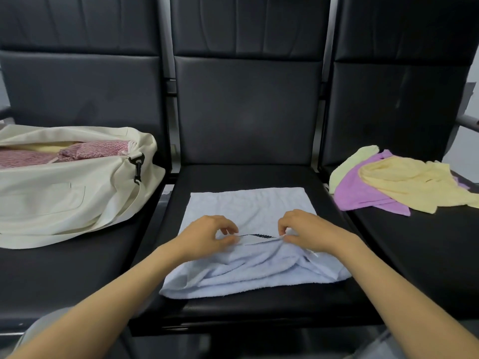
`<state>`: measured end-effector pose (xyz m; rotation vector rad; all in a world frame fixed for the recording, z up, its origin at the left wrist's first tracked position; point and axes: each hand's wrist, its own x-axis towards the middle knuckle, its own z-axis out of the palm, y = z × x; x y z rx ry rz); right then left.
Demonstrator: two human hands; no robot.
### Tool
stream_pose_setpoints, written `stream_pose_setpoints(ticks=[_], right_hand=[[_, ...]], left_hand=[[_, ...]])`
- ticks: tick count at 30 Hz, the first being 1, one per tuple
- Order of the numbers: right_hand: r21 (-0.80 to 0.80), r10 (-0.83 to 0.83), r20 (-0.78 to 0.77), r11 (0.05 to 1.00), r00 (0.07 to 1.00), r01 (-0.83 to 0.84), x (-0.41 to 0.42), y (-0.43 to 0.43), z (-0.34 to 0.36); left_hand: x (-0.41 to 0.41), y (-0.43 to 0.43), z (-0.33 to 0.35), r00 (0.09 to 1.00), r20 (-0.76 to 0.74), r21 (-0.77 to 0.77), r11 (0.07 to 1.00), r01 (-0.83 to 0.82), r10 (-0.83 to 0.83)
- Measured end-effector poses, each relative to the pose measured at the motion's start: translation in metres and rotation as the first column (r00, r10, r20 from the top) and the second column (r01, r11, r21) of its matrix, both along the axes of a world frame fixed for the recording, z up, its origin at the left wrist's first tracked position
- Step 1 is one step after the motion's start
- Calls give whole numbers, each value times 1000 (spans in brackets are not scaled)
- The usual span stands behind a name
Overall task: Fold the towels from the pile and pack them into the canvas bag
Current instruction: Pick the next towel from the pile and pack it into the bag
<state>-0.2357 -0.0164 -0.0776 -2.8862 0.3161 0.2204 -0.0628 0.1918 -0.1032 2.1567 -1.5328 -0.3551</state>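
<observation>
Head view shows your left hand (pixel 207 235) and right hand (pixel 308 233) each pinching the bunched edge of the pale blue towel (pixel 248 206) between them (middle seat), canvas bag (pixel 64 193) left of your left hand, towel pile (pixel 396 182) right of your right.

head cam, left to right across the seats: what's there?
canvas bag with pink towels inside → left hand → light blue towel on the middle seat → right hand → pile of green, purple and yellow towels
</observation>
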Motion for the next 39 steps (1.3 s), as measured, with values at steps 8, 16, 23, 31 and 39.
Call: stream_pose_setpoints(ticks=[8,16,23,31,39], right_hand=[[616,-276,330,788,903,16,-1,-7,14],[230,-327,115,927,938,295,1,-44,-17],[219,-334,-175,904,926,368,-3,-54,-23],[531,-479,43,754,877,386,-28,-78,-18],[770,-708,167,528,686,358,13,-105,-2]], left_hand=[[-30,-16,1,984,99,-94,986,-141,150],[49,2,-4,939,55,113,932,-343,339],[50,10,-7,965,-84,347,915,-207,250],[55,14,12,799,-473,114,925,-362,371],[98,-16,19,559,-716,-15,791,-611,418]])
